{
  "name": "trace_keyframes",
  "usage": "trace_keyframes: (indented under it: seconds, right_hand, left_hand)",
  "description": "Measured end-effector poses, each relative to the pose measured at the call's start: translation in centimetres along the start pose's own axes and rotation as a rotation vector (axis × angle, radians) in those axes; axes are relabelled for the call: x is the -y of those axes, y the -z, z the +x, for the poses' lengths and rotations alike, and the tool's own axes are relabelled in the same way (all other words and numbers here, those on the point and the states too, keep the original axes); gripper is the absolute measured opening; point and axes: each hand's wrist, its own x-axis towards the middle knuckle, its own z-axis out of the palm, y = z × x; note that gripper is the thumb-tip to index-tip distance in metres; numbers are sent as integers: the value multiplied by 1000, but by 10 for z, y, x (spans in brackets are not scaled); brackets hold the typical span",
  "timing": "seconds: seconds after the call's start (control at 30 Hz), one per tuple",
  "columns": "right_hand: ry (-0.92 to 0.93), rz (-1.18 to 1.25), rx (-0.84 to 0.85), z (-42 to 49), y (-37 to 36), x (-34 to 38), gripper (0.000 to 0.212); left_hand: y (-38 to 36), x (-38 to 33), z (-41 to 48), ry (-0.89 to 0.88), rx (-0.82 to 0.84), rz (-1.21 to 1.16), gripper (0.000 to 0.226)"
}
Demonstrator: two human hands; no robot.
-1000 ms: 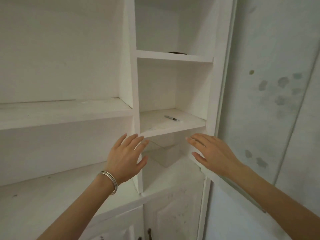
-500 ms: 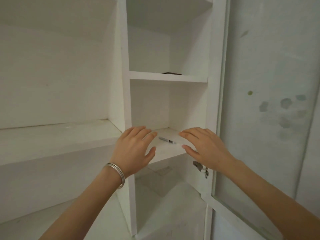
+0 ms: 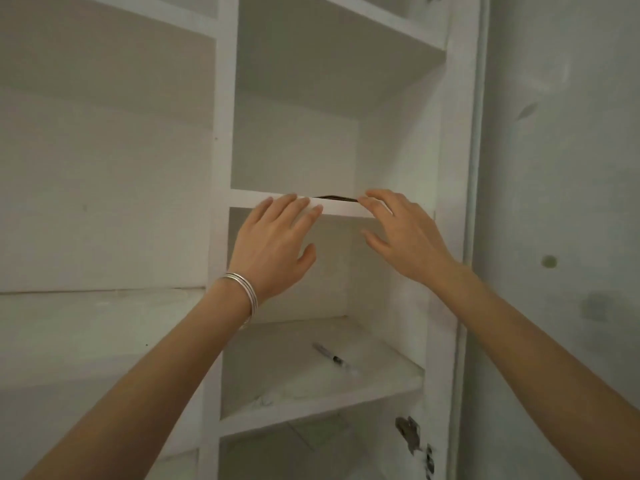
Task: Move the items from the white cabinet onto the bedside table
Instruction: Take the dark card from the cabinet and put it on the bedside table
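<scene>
The white cabinet (image 3: pixel 223 133) fills the view, with a narrow column of shelves on the right. A thin dark flat item (image 3: pixel 335 198) lies on an upper shelf, seen only edge-on. My left hand (image 3: pixel 277 240), with silver bangles at the wrist, is raised with straight fingers at that shelf's front edge, left of the dark item. My right hand (image 3: pixel 403 237) is raised too, fingers relaxed, its fingertips right at the item's right end; contact is unclear. A small pen-like item (image 3: pixel 334 358) lies on the shelf below, under both hands.
The cabinet door (image 3: pixel 554 237) stands open at the right, with a metal hinge (image 3: pixel 408 434) low on the frame. A wide shelf (image 3: pixel 97 320) runs to the left. A clear box-like shape (image 3: pixel 311 434) shows faintly in the lowest compartment.
Both hands have risen from the pen's shelf to the shelf above, and the view has tilted upward. Neither hand has taken hold of anything.
</scene>
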Motion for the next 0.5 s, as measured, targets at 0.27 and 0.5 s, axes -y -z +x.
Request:
trace_keyframes:
  seconds: [0.27,0.5]
  right_hand:
    - [5,23,155,44,-23,-13,52]
    - [52,30,-31,44,-16,-15,29]
  left_hand:
    - [-14,11,13,42,-19,87,56]
    - [-10,11,14,43,14,71,55]
